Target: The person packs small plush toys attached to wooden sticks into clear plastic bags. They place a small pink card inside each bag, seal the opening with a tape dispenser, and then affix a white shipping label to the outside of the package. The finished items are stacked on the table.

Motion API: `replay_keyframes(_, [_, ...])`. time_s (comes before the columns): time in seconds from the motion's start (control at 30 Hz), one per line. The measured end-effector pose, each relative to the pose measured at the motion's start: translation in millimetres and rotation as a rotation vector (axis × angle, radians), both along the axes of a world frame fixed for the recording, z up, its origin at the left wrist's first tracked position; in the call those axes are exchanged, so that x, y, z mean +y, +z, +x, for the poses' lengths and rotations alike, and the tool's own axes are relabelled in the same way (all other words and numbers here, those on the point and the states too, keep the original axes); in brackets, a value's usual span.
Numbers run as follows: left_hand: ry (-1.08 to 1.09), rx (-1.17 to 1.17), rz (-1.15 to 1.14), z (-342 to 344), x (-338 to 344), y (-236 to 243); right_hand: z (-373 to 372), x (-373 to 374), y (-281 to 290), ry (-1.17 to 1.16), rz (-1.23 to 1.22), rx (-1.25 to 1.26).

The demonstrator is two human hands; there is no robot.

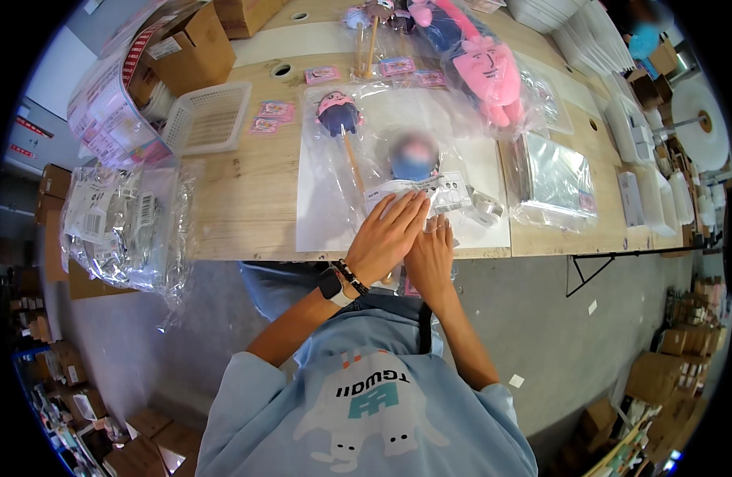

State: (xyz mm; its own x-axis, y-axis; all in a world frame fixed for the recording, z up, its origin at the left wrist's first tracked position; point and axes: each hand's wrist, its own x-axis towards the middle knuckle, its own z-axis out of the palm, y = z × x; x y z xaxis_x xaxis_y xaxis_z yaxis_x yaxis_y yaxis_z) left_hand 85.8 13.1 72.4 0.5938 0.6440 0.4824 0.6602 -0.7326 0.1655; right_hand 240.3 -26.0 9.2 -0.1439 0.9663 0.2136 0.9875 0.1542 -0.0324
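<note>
Both hands lie on a clear plastic bag (378, 163) spread over a white sheet (322, 226) at the table's front edge. My left hand (391, 234) rests flat, fingers stretched and close together, partly over a white printed paper (449, 192) on the bag. Beside it, my right hand (432, 253) also has its fingers straight, thumb side tucked against the left. Just beyond the hands is a round blue-and-pink doll head (414, 159), blurred. To its left lies a bagged plush doll (337, 115) with a wooden stick (352, 163). Whatever is beneath the palms is hidden.
A white plastic basket (207, 119) and small pink cards (275, 110) are on the left, above a bag of silvery packets (116, 226). A pink plush toy (488, 75) lies at the back. On the right is a stack of clear bags (555, 176).
</note>
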Motion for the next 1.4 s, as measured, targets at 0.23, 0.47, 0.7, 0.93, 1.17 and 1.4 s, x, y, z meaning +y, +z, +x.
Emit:
replay_keyframes(0.23, [0.009,-0.042,0.008,2.8,-1.5,2.3,-5.0,88.7,-56.0,0.157,0.103,0.368])
replay_keyframes(0.47, [-0.025,-0.032,0.013,-7.3,-2.7,3.1,-10.9,178.6,-37.2,0.226,0.000,0.264])
replay_keyframes(0.7, [-0.022,-0.095,-0.079,-2.8,2.9,-3.4,-34.1,208.9,-35.4,0.136,0.037,0.107])
replay_keyframes(0.93, [-0.023,-0.251,-0.210,4.7,1.8,-19.6,25.0,72.4,24.4,0.499,-0.066,0.218])
replay_keyframes(1.17, [-0.024,-0.161,-0.310,1.6,1.6,-61.8,102.1,84.1,156.4,0.598,-1.005,0.783])
replay_keyframes(1.4, [0.016,-0.005,-0.275,-0.2,1.2,-88.9,84.2,350.8,32.8,0.317,-0.091,0.994])
